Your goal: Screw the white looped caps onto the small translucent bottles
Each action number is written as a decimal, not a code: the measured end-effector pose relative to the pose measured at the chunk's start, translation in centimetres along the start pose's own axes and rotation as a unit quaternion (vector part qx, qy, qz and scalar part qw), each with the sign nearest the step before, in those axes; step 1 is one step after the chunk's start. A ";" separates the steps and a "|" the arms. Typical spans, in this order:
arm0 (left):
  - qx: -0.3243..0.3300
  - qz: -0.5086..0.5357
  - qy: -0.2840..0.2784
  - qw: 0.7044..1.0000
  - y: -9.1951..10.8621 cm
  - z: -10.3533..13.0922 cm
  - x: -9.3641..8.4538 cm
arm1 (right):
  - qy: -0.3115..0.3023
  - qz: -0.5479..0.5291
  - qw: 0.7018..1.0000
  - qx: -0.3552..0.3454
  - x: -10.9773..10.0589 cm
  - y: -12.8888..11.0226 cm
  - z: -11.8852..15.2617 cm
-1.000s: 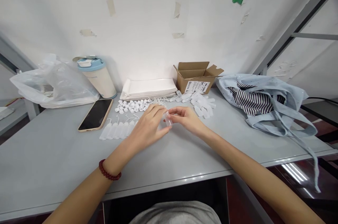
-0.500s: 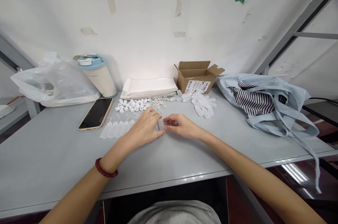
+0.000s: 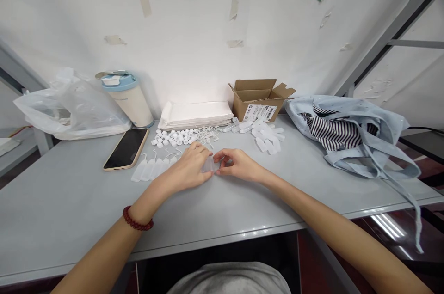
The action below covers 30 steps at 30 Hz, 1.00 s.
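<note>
Between my hands lie a few translucent plastic tubes (image 3: 209, 164), standing side by side on the grey table; their exact number is hidden. My left hand (image 3: 189, 165) curls around them from the left, thumb at the near end and fingers at the far end. From the right, my right hand (image 3: 237, 165) touches the same tubes with bent thumb and fingers. Left of them a row of similar tubes with white cords (image 3: 152, 169) lies partly under my left hand. Behind sit small white caps (image 3: 176, 137), a heap of white cords (image 3: 208, 134) and loose clear tubes (image 3: 267, 137).
Along the wall stand a clear plastic bag (image 3: 74, 109), a cream tumbler (image 3: 133, 107) with a blue lid, a stack of white sheets or trays (image 3: 197, 113) and an open cardboard box (image 3: 258, 100). A phone (image 3: 126, 150) lies left; a light-blue cloth bag (image 3: 378, 123) lies right.
Both hands have shifted very slightly left, and the tubes between them now sit closer against my left hand. The other things on the table have stayed where they were.
</note>
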<state>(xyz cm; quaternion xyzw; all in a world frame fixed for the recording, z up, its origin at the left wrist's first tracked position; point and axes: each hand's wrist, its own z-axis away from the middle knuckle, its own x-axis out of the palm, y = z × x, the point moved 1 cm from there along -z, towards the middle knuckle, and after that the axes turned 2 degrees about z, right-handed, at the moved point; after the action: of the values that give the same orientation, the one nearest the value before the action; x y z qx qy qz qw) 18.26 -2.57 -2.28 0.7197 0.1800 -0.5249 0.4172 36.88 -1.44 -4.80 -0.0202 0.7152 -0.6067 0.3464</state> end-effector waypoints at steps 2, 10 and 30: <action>0.005 0.007 0.004 1.000 0.0 0.1 0.0 | 0.000 0.000 1.000 -0.001 0.0 0.0 0.0; 0.007 0.019 -0.004 1.000 -0.1 0.1 -0.1 | 0.000 0.000 1.000 -0.003 0.0 0.0 0.0; -0.070 0.017 0.181 0.981 -2.2 -0.6 -1.5 | 0.014 0.053 0.998 0.024 -2.3 -0.9 0.0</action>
<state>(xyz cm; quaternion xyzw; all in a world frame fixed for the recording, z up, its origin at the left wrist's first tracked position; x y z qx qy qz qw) 16.49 -0.53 -1.73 0.7749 0.2761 -0.3649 0.4361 38.26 -0.64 -2.98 0.0344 0.7053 -0.6050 0.3679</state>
